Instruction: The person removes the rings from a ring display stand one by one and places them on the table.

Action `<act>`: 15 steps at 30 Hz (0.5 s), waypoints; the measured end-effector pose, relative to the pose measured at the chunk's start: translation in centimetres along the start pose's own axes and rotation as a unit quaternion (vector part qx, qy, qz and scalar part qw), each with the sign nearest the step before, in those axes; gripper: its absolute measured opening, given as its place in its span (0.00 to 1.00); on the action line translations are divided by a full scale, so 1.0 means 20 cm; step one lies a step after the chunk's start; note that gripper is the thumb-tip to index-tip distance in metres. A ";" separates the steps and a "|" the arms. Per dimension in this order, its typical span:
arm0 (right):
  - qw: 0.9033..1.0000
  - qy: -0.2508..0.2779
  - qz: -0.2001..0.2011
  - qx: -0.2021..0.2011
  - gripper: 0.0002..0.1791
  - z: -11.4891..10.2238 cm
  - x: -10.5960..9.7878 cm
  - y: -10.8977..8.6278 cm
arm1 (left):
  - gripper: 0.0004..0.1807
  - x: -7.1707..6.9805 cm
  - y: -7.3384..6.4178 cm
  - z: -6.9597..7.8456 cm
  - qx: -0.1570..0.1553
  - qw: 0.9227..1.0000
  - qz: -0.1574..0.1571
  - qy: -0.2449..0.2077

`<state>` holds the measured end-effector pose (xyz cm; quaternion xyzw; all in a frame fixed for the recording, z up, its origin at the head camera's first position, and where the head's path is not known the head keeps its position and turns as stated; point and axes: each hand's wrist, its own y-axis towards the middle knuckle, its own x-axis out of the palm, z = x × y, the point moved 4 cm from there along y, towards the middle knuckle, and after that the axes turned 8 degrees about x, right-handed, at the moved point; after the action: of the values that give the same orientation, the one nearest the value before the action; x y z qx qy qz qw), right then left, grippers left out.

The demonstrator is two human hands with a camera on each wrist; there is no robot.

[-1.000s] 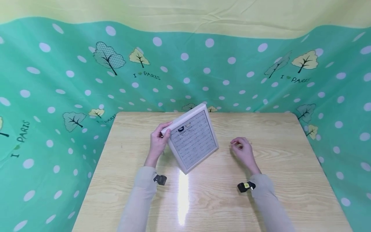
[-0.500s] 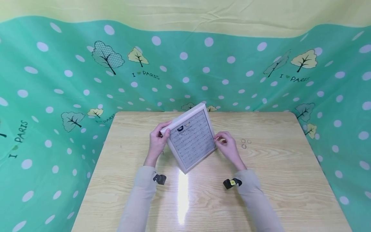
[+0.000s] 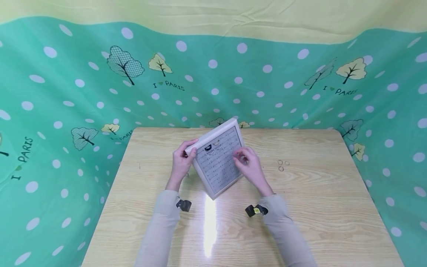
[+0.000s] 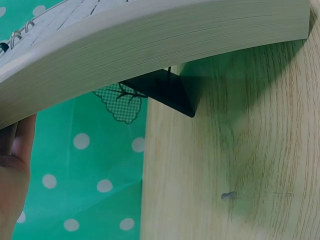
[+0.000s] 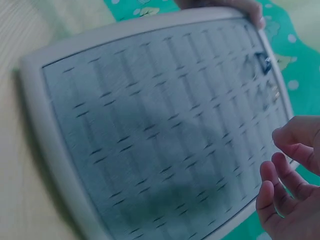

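A white-framed ring display board with a grey slotted face leans back at an angle on the table. My left hand grips its upper left corner, thumb on the front edge. Near that corner several rings sit in the slots, among them a black ring and a gold-coloured ring. Over the board's right side is my right hand, thumb and forefinger pinched together on a small ring mostly hidden by the fingertips. In the right wrist view, the other fingers of that hand are loosely bent beside the board.
Three loose rings lie on the wooden table right of the board. Behind the board, a black triangular support shows in the left wrist view. A green dotted curtain hangs around the table's back and sides.
My right hand has moved left from near the loose rings, past the board's right edge, to over its face. The loose rings have come into view. The left hand and board stay put.
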<state>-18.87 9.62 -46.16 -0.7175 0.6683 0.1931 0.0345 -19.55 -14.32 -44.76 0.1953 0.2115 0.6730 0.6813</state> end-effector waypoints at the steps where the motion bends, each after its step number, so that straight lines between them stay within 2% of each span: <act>1: 1.000 -0.001 0.002 -0.007 0.11 0.00 0.01 0.01 | 0.13 0.00 0.00 0.00 0.000 1.000 0.000 0.001; 4: 1.000 -0.007 0.002 -0.027 0.13 -0.01 0.03 0.03 | 0.13 0.00 0.00 0.01 -0.005 1.000 0.001 0.003; 10: 0.997 -0.019 -0.006 -0.079 0.14 -0.10 0.09 0.06 | 0.13 0.00 0.00 0.00 -0.020 1.000 0.002 0.005; 15: 0.993 -0.030 -0.021 -0.114 0.14 -0.16 0.18 0.07 | 0.14 -0.02 -0.01 -0.09 -0.028 1.000 0.008 -0.007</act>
<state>-19.29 5.14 -44.14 -0.7246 0.6252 0.2890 -0.0233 -20.35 -14.67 -46.42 0.1827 0.1865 0.6825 0.6827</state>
